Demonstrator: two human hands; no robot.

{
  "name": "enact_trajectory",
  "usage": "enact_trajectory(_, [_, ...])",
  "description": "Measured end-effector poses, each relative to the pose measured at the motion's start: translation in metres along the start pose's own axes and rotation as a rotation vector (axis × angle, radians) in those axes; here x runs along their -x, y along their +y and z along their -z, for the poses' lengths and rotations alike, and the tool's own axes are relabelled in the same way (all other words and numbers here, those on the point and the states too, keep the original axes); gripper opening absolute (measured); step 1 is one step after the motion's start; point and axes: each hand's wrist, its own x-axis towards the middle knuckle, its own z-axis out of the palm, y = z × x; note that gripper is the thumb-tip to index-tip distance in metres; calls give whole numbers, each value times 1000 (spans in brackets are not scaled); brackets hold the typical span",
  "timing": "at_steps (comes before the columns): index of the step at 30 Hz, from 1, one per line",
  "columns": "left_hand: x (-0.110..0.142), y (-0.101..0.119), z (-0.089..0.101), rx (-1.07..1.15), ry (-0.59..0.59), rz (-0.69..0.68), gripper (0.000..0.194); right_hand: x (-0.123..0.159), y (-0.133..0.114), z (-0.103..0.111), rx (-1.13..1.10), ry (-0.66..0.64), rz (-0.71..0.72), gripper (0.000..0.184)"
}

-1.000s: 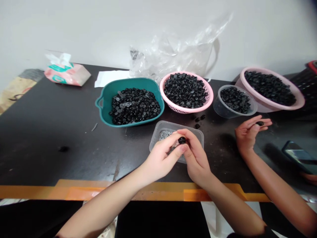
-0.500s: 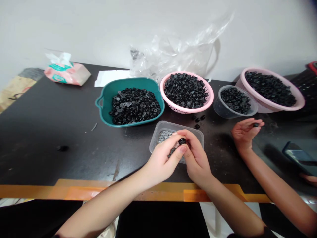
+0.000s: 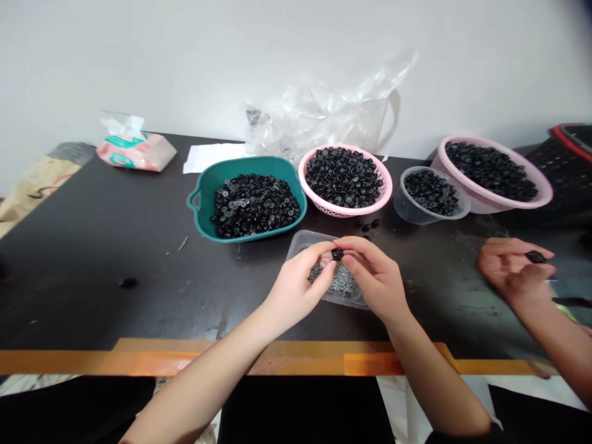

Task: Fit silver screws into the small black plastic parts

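A small black round plastic part [image 3: 337, 254] is pinched between the fingertips of both my hands. My left hand [image 3: 300, 280] closes on it from the left with thumb and forefinger. From the other side, my right hand [image 3: 378, 280] also has its thumb and forefinger at the part; its remaining fingers are curled and partly hidden. Directly below both hands lies a clear plastic tray [image 3: 296, 242] of loose metal screws [image 3: 345, 282]. Several similar black parts [image 3: 366, 227] lie on the table just beyond the tray.
A green basin [image 3: 200, 213] of black discs and a pink basket [image 3: 387, 185] of black parts stand behind. Rightward are a clear tub [image 3: 407, 206] and another pink basket [image 3: 546, 194]. A co-worker's hand [image 3: 513, 271] holds a black piece. A tissue pack [image 3: 139, 153] sits back left.
My hands have drawn slightly apart around the black part, exposing more screws. The co-worker's hand has shifted right. The whole view has moved a little.
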Motion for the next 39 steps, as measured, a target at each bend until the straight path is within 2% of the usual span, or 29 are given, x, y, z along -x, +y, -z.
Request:
enact_trajectory(2, [0,-2,-1,-60,14,-26,26,-3,3,7,34,45,6,17])
enact_trajectory(5, [2,-4,-3,-42,-3,29,27,-5,6,7,26,101,-31,11])
enact_trajectory(8, [3,-7,-4,-21,-26,48,25,-6,8,3,-56,81,-96,6])
enact_trajectory(10, [3,-8,-3,-62,-28,-2,24,-6,9,2,-126,67,-144,5])
enact_trajectory(15, [-3,-10,3,-369,-7,-179,24,-10,10,4,-217,-22,-280,14])
enact_trajectory(17, [-5,-11,6,-485,9,-171,33,-15,15,11,-203,39,-280,22])
enact_trajectory(19, [-7,-11,10,-522,40,-119,40,-23,25,25,-96,191,-239,30])
enact_trajectory(21, [-8,-11,13,-503,96,-78,37,-32,41,45,109,338,-207,33])
enact_trajectory(23, [-11,-11,17,-470,162,-60,29,-41,58,65,320,394,-244,30])
enact_trajectory(26, [-15,-10,23,-428,242,-52,25,-48,81,86,487,392,-332,22])
enact_trajectory(30, [-22,-10,36,-420,325,-36,24,-47,97,91,671,356,-391,17])
enact_trajectory(34, [-28,-17,60,-445,457,19,24,-45,100,86,784,328,-382,23])
enact_trajectory(37, [-32,-26,80,-532,526,116,24,-45,101,85,816,334,-373,29])
enact_trajectory(39, [-32,-32,93,-665,504,228,23,-44,103,85,827,350,-366,31])
